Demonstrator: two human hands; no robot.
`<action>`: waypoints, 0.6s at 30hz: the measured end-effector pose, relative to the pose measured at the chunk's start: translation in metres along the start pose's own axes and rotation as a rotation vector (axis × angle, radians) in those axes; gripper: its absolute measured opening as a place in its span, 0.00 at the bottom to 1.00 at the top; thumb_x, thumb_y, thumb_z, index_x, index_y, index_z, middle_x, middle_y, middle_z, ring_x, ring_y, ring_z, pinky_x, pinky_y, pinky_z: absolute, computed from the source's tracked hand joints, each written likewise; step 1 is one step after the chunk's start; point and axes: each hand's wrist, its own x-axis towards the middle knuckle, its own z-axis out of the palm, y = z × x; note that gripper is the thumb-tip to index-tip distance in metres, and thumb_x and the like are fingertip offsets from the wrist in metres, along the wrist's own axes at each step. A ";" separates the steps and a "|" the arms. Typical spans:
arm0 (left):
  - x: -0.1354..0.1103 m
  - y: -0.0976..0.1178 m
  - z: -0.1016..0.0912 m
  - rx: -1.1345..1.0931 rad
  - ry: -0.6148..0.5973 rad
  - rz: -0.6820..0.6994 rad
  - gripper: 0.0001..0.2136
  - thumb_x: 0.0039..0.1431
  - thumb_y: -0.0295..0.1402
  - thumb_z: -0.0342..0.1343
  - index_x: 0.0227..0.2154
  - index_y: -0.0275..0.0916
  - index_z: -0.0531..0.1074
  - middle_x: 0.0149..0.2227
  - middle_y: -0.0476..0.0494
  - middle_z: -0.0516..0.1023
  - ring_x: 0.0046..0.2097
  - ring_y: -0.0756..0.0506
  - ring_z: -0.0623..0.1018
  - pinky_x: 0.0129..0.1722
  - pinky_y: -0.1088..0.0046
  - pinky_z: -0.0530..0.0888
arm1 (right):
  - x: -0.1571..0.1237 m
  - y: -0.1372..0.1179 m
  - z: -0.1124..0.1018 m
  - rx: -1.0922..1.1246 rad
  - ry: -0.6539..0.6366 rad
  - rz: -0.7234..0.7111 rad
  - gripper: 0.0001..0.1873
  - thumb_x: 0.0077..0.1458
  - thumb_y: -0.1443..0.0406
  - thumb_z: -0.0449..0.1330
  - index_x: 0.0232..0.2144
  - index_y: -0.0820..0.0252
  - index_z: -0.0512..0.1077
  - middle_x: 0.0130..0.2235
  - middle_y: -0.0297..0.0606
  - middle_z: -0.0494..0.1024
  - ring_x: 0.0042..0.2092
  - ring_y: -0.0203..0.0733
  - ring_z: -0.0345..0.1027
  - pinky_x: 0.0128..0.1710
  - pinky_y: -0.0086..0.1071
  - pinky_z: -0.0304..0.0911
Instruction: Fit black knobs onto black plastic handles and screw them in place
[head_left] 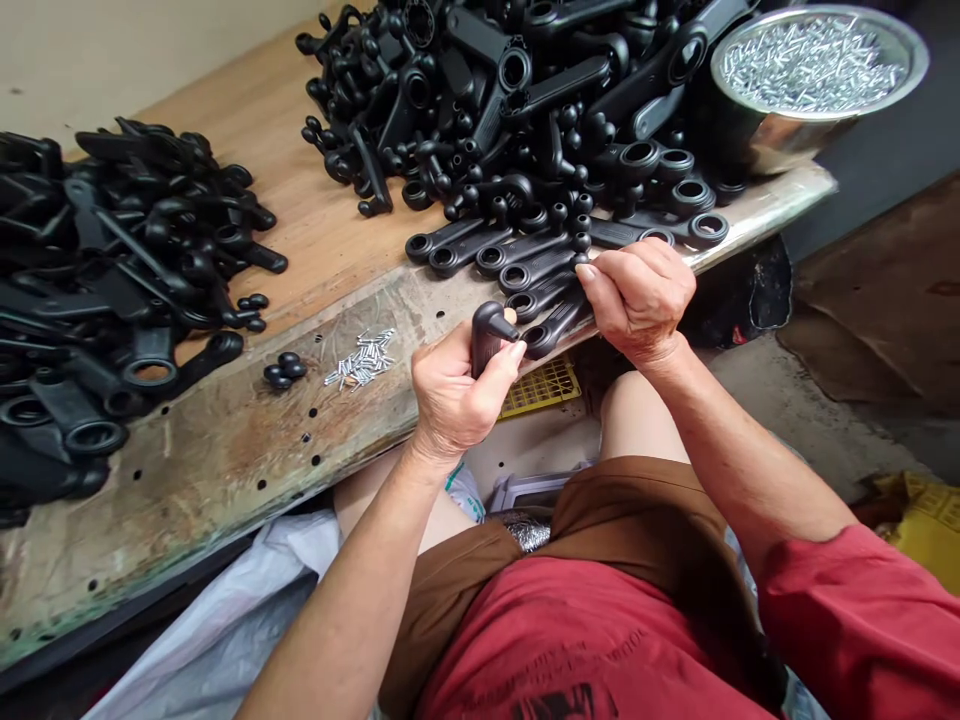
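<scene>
My left hand (459, 395) is closed around a black plastic crank-handle part (489, 335), its rounded end pointing up and a narrow tip towards my thumb. My right hand (643, 298) is curled at the far end of the nearest black crank handle (553, 328), thumb and forefinger pinched by its knob end; the fingers hide most of that grip. Alongside lies a row of similar crank handles (525, 248), ring ends towards me and knobs upright. Left of my left hand are a small pile of metal pins (363, 358) and several black knobs (285, 370).
Large heaps of black handle parts (465, 90) and black levers (142, 230) cover the back and left of the bench (217, 430). A metal bowl (787, 135) full of pins stands at the right edge. Below the bench is a yellow plastic grid (541, 390).
</scene>
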 end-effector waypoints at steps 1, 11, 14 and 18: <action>0.000 0.000 0.000 0.004 -0.002 0.002 0.05 0.50 0.31 0.57 0.31 0.37 0.75 0.20 0.53 0.70 0.21 0.52 0.71 0.24 0.77 0.70 | 0.000 -0.001 0.001 -0.001 0.009 0.000 0.18 0.59 0.57 0.46 0.22 0.58 0.65 0.21 0.34 0.64 0.24 0.37 0.57 0.29 0.34 0.55; 0.002 0.003 0.000 0.000 -0.034 -0.025 0.05 0.50 0.33 0.55 0.25 0.37 0.72 0.19 0.52 0.68 0.20 0.52 0.67 0.21 0.78 0.67 | 0.001 -0.004 0.001 -0.045 0.161 -0.076 0.13 0.56 0.60 0.51 0.24 0.59 0.68 0.21 0.36 0.69 0.23 0.38 0.60 0.28 0.33 0.57; 0.003 0.004 0.000 -0.008 -0.042 -0.008 0.04 0.51 0.32 0.55 0.24 0.37 0.72 0.18 0.53 0.67 0.20 0.52 0.67 0.21 0.78 0.66 | 0.002 -0.006 -0.001 -0.038 0.180 -0.080 0.12 0.55 0.61 0.52 0.23 0.58 0.68 0.21 0.36 0.71 0.23 0.38 0.61 0.27 0.33 0.58; 0.004 0.006 -0.001 -0.021 -0.049 0.027 0.01 0.48 0.28 0.56 0.24 0.38 0.71 0.19 0.55 0.66 0.20 0.53 0.65 0.21 0.79 0.65 | 0.003 -0.008 -0.003 -0.040 0.158 -0.064 0.12 0.55 0.62 0.52 0.22 0.58 0.68 0.21 0.37 0.72 0.23 0.39 0.63 0.27 0.33 0.59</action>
